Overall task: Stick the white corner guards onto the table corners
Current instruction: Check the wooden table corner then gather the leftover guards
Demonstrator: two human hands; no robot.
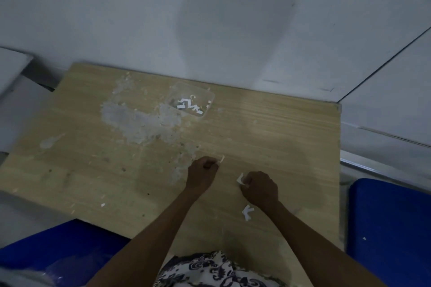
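Note:
My left hand (203,173) hovers over the middle of the wooden table (279,128), fingers curled, pinching a small pale strip (221,159) that sticks out past the fingertips. My right hand (261,189) is a little to the right and nearer to me, pinching a white corner guard (240,179) at its left side. Another white corner guard (247,212) lies loose on the table just below my right wrist. A clear plastic tub (207,93) with several more white guards (189,106) stands at the back of the table.
White dried residue (140,121) is smeared over the table's middle left. Blue chair seats stand at the right (391,228) and lower left (60,249). A grey wall (210,18) runs behind the table; its far right corner (338,107) is near the wall.

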